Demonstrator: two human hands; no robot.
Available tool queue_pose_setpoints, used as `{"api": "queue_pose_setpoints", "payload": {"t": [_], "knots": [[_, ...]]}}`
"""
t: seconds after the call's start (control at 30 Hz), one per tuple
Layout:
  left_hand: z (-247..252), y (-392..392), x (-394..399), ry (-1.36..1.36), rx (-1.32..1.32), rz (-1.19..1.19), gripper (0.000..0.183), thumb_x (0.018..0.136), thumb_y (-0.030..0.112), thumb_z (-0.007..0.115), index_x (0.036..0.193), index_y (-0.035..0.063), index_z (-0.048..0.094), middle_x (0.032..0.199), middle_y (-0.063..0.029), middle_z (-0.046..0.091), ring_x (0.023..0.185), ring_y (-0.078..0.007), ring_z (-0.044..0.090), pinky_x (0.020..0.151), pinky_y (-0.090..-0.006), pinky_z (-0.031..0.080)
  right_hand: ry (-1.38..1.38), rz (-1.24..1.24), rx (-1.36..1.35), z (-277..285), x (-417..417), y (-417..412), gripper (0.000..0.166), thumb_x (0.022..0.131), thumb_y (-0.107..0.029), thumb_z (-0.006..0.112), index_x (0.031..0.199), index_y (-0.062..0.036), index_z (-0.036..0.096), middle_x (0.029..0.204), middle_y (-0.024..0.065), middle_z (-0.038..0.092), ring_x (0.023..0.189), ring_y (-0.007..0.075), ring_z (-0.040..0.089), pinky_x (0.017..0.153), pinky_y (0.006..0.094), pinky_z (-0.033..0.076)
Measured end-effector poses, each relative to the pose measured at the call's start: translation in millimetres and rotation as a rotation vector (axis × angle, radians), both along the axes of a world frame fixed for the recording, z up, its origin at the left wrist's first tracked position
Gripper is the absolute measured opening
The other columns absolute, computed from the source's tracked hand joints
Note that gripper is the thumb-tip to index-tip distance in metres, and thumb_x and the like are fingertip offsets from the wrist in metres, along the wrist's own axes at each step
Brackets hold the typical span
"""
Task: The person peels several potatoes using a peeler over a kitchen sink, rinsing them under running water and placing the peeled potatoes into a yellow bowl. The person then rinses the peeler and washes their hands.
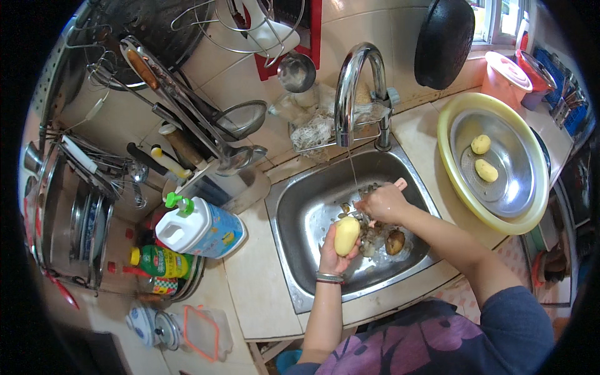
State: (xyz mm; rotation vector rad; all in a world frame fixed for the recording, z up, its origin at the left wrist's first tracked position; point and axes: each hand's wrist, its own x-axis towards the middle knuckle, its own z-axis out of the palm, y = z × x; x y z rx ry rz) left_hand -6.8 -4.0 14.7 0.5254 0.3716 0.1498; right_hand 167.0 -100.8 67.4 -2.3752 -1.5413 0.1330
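Observation:
My left hand (333, 257) holds a peeled yellow potato (347, 236) over the steel sink (304, 220). Just to its right, my right hand (384, 204) is closed around a tool with a pink handle (401, 183); the tool's working end is hidden. A thin stream of water (352, 166) runs from the chrome faucet (345, 93) beside my right hand. Potato peels (370, 251) lie in the sink under my hands, and an unpeeled brown potato (394, 241) rests among them at the right.
Right of the sink, a steel colander (508, 136) with two peeled potatoes stands in a yellow basin (539, 206). A white jug with a green pump (201, 227) and a knife holder (243, 190) stand to the left. A wire rack (361, 138) with netting hangs behind the sink.

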Motion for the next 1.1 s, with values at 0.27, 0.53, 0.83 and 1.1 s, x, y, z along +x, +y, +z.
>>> {"api": "queue_pose_setpoints", "payload": {"t": [0.27,0.53,0.83,1.1], "knots": [[0,2,-3,0.043,-0.049,-0.035,0.059,0.091,0.058,0.034,0.110,0.0051,0.055,0.077,-0.0170,0.059,0.041,-0.0158,0.044,0.035,-0.0214,0.035,0.109,0.127,0.055,11,-14,-3,0.043,0.089,-0.047,0.043,0.080,-0.0150,0.070,0.067,0.0168,0.064,0.063,0.0338,0.063,0.057,0.0460,0.047],[3,3,-3,0.009,-0.151,-0.024,0.058,0.091,0.057,0.035,0.109,0.0049,0.054,0.076,-0.0173,0.060,0.043,-0.0162,0.046,0.036,-0.0219,0.035,0.087,0.005,-0.060,-15,-2,-1,0.052,0.089,-0.046,0.043,0.068,-0.0066,0.069,0.067,0.0186,0.064,0.065,0.0354,0.063,0.062,0.0460,0.049],[16,-11,23,-0.083,0.012,0.064,0.038,0.090,0.028,0.053,0.119,0.0051,0.047,0.106,-0.0150,0.056,0.095,-0.0313,0.059,0.080,-0.0436,0.052,-0.052,0.127,-0.382,-43,-8,-16,0.031,0.086,-0.034,0.049,0.089,-0.0106,0.069,0.093,0.0137,0.066,0.083,0.0267,0.065,0.072,0.0426,0.046],[52,21,111,-0.072,0.030,0.218,0.031,0.088,0.032,0.055,0.110,0.0099,0.055,0.096,-0.0107,0.064,0.091,-0.0241,0.062,0.078,-0.0394,0.051,1.338,-0.407,0.877,-4,-12,7,0.043,0.093,-0.038,0.048,0.109,0.0012,0.056,0.093,0.0103,0.064,0.082,0.0177,0.062,0.067,0.0311,0.049]]}}
